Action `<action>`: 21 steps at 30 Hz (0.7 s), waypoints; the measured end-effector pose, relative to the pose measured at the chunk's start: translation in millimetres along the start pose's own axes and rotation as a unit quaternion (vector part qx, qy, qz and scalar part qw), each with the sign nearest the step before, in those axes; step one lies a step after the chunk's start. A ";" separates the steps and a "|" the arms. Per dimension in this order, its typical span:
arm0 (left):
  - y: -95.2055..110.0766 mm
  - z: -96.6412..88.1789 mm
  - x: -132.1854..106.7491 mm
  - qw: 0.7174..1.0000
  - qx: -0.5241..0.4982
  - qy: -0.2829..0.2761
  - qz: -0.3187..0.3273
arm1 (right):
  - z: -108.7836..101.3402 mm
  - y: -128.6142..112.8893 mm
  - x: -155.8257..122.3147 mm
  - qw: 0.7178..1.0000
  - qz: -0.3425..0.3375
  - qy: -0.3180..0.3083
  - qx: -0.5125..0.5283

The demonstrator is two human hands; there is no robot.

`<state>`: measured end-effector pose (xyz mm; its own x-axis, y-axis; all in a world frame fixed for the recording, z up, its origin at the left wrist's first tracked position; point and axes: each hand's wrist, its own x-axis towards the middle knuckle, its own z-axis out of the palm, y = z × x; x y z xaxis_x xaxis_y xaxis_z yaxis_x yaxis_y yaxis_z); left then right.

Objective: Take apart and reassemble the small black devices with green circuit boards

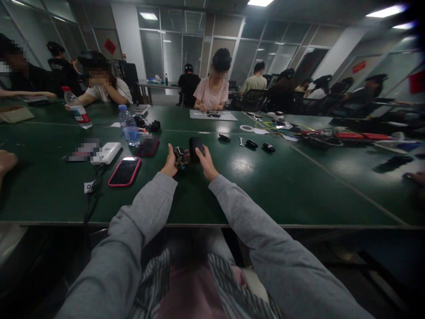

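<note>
- Your left hand (170, 165) grips a small circuit assembly (181, 158); your right hand (207, 164) grips a black case (196, 149), both over the green worktop (272, 190).
- Assembly and case look unjoined, apparently linked by reddish wires (187, 155); any finished fastening is too small to tell.
- A pink-edged phone (125, 172) lies to your left; a small wrench (241, 141) lies beyond, to your right.
- Seated people (212, 91) face various ways before glass partitions (171, 48).

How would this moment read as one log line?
left-hand grip: circuit board | right-hand grip: black casing | green table: pink-cased phone, left of both hands
</note>
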<state>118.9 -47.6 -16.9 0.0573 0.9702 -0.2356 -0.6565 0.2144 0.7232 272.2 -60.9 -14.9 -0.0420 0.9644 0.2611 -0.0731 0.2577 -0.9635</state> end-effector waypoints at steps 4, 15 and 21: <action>5.4 1.1 -3.3 1.000 -0.020 0.000 0.000 | -5.6 2.2 7.3 0.983 0.121 -0.024 0.137; 18.1 -4.8 -9.2 0.994 -0.097 -0.049 0.031 | -11.0 12.4 8.8 0.988 0.142 0.008 0.053; 26.4 -8.0 -11.1 0.989 -0.130 -0.048 0.045 | -11.3 16.2 10.8 0.992 0.125 -0.016 -0.004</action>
<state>95.0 -53.6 -0.3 0.0529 0.9929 -0.1070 -0.8324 0.1030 0.5445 281.8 -45.7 -28.4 -0.0902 0.9958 0.0161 -0.0480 0.0118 -0.9988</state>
